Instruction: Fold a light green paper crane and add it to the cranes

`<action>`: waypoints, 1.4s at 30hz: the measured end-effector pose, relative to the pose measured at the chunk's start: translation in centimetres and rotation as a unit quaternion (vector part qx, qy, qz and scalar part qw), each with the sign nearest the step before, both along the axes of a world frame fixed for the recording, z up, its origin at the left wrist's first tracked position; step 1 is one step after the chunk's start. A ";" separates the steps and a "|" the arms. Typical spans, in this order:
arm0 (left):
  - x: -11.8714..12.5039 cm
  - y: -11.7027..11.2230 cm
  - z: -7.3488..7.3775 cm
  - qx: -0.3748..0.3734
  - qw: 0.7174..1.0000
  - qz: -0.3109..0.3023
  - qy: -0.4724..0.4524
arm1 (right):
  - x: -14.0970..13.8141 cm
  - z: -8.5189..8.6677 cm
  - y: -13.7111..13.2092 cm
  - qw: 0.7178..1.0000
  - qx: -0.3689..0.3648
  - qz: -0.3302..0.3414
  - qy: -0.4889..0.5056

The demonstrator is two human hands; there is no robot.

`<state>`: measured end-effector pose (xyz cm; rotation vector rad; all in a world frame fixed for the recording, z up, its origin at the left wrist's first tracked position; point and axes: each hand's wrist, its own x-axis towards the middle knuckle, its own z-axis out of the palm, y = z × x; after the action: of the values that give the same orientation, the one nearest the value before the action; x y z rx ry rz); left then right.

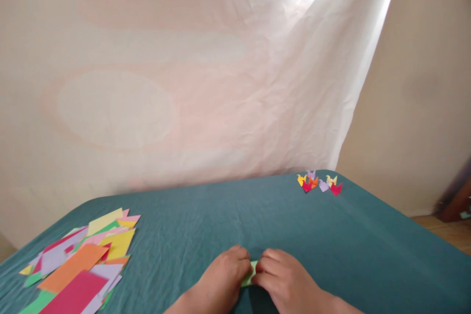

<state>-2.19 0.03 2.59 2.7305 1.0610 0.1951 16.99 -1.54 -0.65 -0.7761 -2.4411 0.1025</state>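
L hand [221, 280] & R hand [289, 282], both pinching green paper piece [249, 275], near edge of teal-clothed table [228, 216]; white sheet [206, 83] behind table.

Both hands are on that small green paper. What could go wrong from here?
The small green folded paper is mostly hidden between left hand and right hand, so a crease might run crooked. The wrinkled teal tablecloth looks soft; folds may stay weak. The loose coloured paper sheets could slide off the edge.

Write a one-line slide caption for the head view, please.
The left hand and right hand hold a small green paper on the teal-covered table, coloured sheets at left, tiny folded figures beyond.
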 end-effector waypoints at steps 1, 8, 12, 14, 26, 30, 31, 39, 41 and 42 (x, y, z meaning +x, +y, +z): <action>0.0 0.0 0.1 -0.003 1.000 -0.001 0.000 | 0.0 -0.1 -0.1 1.000 0.010 0.006 -0.020; 0.1 -0.4 0.8 -0.005 1.000 -0.007 -0.017 | 0.1 -0.1 0.0 0.995 0.023 0.014 -0.100; 0.5 -0.2 -0.1 0.002 0.998 0.039 -0.041 | 0.1 -0.5 0.5 0.993 0.042 0.015 -0.109; 0.6 0.0 -0.8 -0.010 0.995 0.065 -0.071 | 0.1 -0.9 0.8 0.994 0.044 0.013 -0.099; 0.1 0.7 -1.4 -0.057 0.992 0.069 -0.089 | 0.0 -2.0 1.4 0.994 0.092 0.020 -0.064; 0.0 0.7 -1.2 -0.062 0.994 0.056 -0.070 | -0.1 -1.8 1.3 0.994 0.100 0.016 -0.052; 0.0 0.7 -1.2 -0.062 0.994 0.055 -0.066 | 0.0 -1.7 1.3 0.994 0.098 0.019 -0.051; -0.1 0.5 -1.7 -0.017 0.998 0.053 -0.028 | 0.0 -1.8 1.4 0.993 0.089 0.030 -0.067; -0.1 0.4 -1.6 -0.020 0.998 0.053 -0.031 | 0.2 -1.4 1.2 0.999 0.042 0.022 -0.025; -0.2 0.3 -1.6 -0.022 0.997 0.054 -0.039 | 0.3 -1.0 1.0 1.000 0.010 0.007 0.005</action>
<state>-2.37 0.33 1.02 2.6046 1.1779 0.2899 17.29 -0.56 -1.69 -0.7492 -2.4343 0.0870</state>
